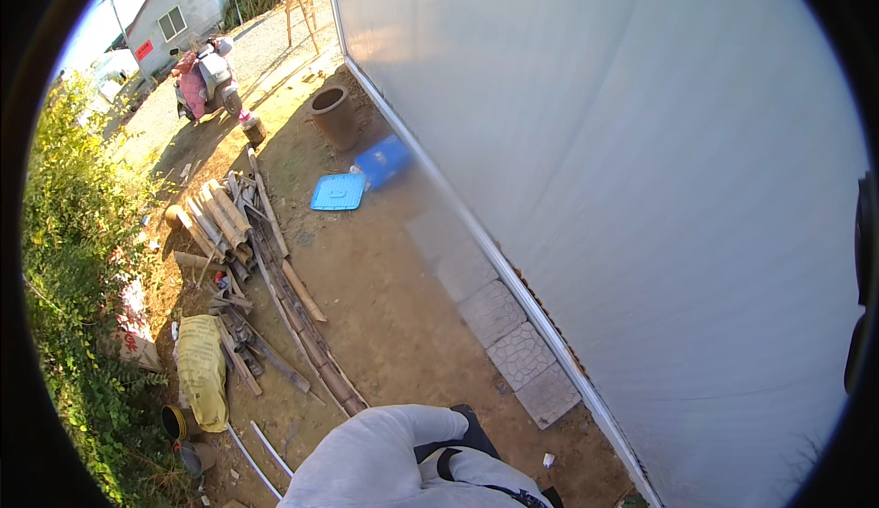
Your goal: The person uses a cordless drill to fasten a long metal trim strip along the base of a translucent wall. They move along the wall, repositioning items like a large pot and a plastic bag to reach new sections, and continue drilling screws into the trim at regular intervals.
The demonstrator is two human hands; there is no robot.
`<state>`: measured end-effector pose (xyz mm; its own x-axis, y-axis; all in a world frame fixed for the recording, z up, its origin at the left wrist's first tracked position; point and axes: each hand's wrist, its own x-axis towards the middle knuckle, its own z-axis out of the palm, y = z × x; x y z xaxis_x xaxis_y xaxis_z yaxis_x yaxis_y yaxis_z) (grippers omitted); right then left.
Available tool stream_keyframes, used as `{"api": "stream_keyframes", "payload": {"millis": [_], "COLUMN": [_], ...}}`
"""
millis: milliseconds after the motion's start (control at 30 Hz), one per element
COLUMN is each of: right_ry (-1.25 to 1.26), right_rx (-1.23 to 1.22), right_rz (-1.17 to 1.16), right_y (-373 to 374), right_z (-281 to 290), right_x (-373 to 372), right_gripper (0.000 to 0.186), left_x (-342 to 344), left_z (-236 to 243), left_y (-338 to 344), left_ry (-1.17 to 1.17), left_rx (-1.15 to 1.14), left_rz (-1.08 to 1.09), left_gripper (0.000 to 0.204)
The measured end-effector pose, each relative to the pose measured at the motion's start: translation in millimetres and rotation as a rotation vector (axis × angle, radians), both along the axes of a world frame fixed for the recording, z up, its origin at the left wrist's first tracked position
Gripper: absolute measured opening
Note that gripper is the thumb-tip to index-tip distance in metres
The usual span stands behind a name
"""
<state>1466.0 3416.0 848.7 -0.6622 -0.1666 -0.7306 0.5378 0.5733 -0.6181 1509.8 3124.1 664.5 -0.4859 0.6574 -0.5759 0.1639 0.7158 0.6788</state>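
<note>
Pale sleeve (366,458) between bamboo pile (222,213) and view-blocking whitish wall (641,187), both hands hidden, grip impossible to tell.

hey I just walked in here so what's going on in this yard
Someone in a pale long-sleeved top is outdoors beside a tall whitish wall. Neither hand shows, so I can't tell whether anything is being held. Ahead on the dirt ground are a light blue lid-like panel, a darker blue item and a brown pot. To the left, cut poles lie piled, with a yellow sack nearby.
</note>
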Motion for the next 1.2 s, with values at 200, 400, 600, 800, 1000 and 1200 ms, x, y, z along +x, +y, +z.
{"api": "stream_keyframes", "payload": {"millis": [200, 400, 600, 800, 1000, 1200], "right_ry": [-0.006, -0.002, 0.017, 0.051, 0.075, 0.105], "right_rx": [-0.005, -0.027, -0.077, -0.118, -0.143, -0.163], "right_rz": [0.019, 0.043, 0.077, 0.084, 0.029, -0.034], "right_y": [-3, -11, -35, -39, -35, -30], "right_z": [-2, -6, -7, 1, 0, 6], "right_x": [-1, 0, 0, 8, 25, 38], "right_gripper": [0.027, 0.028, 0.029, 0.030, 0.031, 0.032], "left_x": [5, -5, -33, -36, -38, -38], "left_z": [65, 132, 99, 88, 115, 127], "left_y": [-24, -96, -94, -22, 9, 20], "left_ry": [0.212, -0.456, 0.052, -0.633, -0.973, -0.976], "left_rx": [0.085, 0.345, 0.353, 0.715, 1.105, 1.182], "left_rz": [-0.279, 0.314, 0.622, 1.276, 1.571, 1.630], "left_gripper": [0.029, 0.030, 0.031, 0.037, 0.028, 0.027]}}
